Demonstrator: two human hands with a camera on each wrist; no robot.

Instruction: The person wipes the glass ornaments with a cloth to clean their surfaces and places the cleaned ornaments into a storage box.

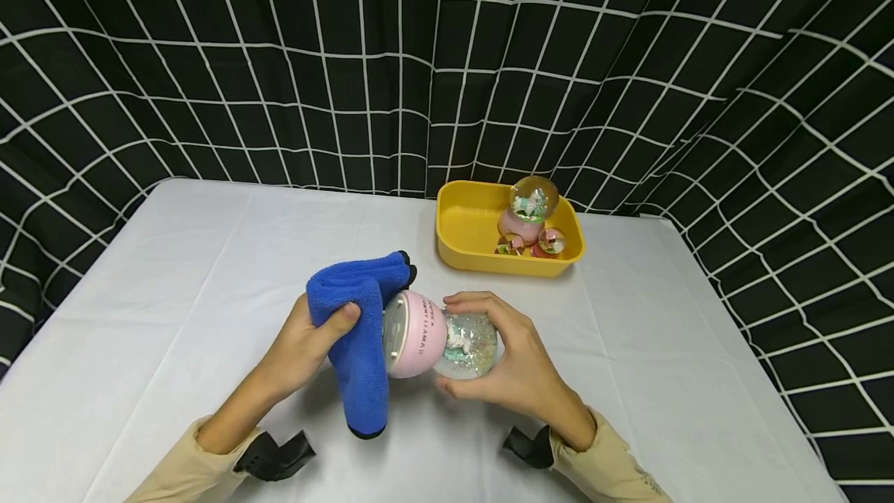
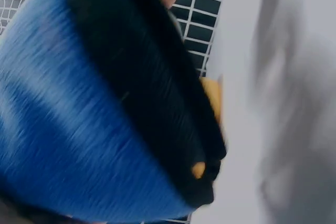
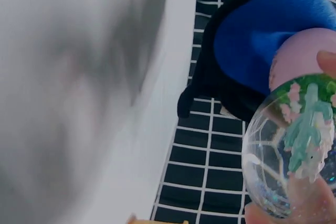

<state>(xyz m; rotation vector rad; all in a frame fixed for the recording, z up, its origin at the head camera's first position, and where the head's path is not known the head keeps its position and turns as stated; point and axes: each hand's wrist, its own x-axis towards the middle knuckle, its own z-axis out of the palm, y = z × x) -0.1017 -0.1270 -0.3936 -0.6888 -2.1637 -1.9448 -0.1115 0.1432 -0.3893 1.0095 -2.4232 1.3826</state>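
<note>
A snow globe with a pink base [image 1: 417, 334] and a clear glitter-filled ball [image 1: 466, 348] lies on its side in the air above the table. My right hand [image 1: 520, 355] grips the ball, thumb below and fingers above. Folded over in my left hand [image 1: 303, 348] is a blue cloth [image 1: 359, 348] with black edging, the thumb pressing on its near face. The cloth is beside the base's underside; whether they touch is hard to tell. In the right wrist view, a small llama-like figure [image 3: 310, 135] shows inside the ball. The cloth [image 2: 79, 103] fills much of the left wrist view.
Behind the hands stands a yellow tray [image 1: 461, 254] on the white-covered table [image 1: 230, 254]. It holds another snow globe [image 1: 532, 204] and two small globes, one of them a small pink-based globe [image 1: 550, 242]. A black curtain with a white grid [image 1: 391, 60] surrounds the table.
</note>
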